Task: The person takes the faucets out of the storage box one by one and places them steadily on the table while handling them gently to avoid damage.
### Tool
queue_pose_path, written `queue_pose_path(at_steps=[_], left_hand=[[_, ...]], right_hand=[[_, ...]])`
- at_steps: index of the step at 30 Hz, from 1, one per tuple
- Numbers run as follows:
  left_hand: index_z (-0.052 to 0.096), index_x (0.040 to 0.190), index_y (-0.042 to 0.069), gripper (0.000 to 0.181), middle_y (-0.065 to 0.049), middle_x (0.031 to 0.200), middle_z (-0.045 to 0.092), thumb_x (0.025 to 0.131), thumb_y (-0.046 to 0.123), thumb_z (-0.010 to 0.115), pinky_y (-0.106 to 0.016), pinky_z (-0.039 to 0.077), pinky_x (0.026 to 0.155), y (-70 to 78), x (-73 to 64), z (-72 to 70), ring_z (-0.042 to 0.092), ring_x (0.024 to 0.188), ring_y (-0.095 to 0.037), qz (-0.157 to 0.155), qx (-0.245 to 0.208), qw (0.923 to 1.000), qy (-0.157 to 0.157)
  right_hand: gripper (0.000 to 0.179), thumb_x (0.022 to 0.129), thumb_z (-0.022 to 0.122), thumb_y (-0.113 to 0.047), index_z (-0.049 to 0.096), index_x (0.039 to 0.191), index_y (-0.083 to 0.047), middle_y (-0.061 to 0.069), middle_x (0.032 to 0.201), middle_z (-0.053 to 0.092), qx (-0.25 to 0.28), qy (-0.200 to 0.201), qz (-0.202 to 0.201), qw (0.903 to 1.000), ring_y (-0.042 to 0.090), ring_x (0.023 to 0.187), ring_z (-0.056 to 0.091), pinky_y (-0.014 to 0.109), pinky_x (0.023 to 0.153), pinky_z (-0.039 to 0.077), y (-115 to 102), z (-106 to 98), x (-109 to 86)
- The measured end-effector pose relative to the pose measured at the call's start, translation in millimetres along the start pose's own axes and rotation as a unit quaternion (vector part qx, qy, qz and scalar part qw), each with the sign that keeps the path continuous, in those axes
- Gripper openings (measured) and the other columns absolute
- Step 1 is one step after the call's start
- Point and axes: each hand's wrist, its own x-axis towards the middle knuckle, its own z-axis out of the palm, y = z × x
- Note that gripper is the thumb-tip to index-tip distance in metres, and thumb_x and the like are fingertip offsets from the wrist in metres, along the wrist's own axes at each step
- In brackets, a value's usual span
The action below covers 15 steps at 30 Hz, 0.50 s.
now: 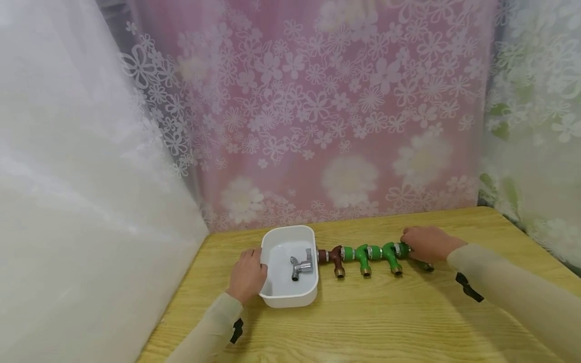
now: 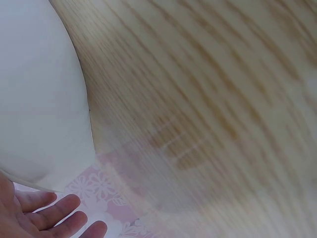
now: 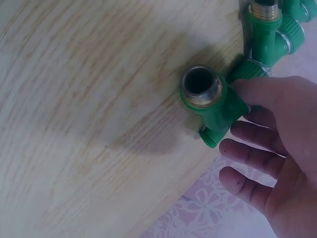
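While curtains [image 1: 313, 101] loom, a tap [image 1: 304, 266] occupies the basin [image 1: 278, 257].

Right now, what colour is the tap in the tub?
Shiny silver: the tap in the tub shows best in the head view.

Silver metal tap [image 1: 305, 266] in white rounded basin [image 1: 290, 302], on yellow wood-grain table [image 1: 372, 322].
Brown-and-green tap row [image 1: 374, 252] at basin's three o'clock; pink floral curtain [image 1: 345, 101] at twelve.
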Motion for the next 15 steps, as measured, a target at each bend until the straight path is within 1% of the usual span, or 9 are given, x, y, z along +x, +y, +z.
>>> queue_pose_path(at_steps=[5,8,11,15], left_hand=[[0.055,0.139,0.0,0.045,-0.019,0.129,0.061,0.099,0.019,0.054,-0.053,0.053,0.095,-1.0,0.2,0.0,0.057,0.121,-0.036,0.009,0.006,0.9999,0.008],[0.055,0.139,0.0,0.045,-0.019,0.129,0.061,0.098,0.019,0.055,-0.053,0.053,0.095,-1.0,0.7,-0.2,0.057,0.122,-0.036,0.008,0.01,0.9999,0.008],[0.055,0.14,0.001,0.045,-0.018,0.13,0.061,0.099,0.019,0.055,-0.053,0.053,0.096,-1.5,1.3,0.2,0.056,0.123,-0.035,0.005,0.014,0.9999,0.007],[0.055,0.14,0.001,0.045,-0.018,0.13,0.061,0.099,0.019,0.055,-0.052,0.053,0.096,-2.9,1.9,0.8,0.056,0.124,-0.034,0.004,0.015,0.9998,0.009]], right_hand=[[0.02,0.086,0.078,-0.016,0.072,0.104,-0.008,0.009,0.101,0.066,-0.001,-0.003,-0.007,1.0,0.024,0.084,0.066,0.039,0.064,0.056,0,-6,3.1],[0.021,0.086,0.078,-0.015,0.072,0.105,-0.007,0.01,0.1,0.066,-0.002,-0.001,-0.01,0.9999,0.025,0.085,0.066,0.038,0.063,0.056,-1,-10,5.8],[0.024,0.086,0.077,-0.014,0.072,0.107,-0.006,0.011,0.102,0.067,-0.004,-0.001,-0.014,0.9999,0.028,0.089,0.066,0.039,0.064,0.057,-4,-17,9.0],[0.025,0.086,0.075,-0.012,0.071,0.11,-0.005,0.012,0.106,0.067,0.001,-0.004,-0.026,0.9996,0.03,0.093,0.066,0.041,0.068,0.057,-12,-29,14.7]])
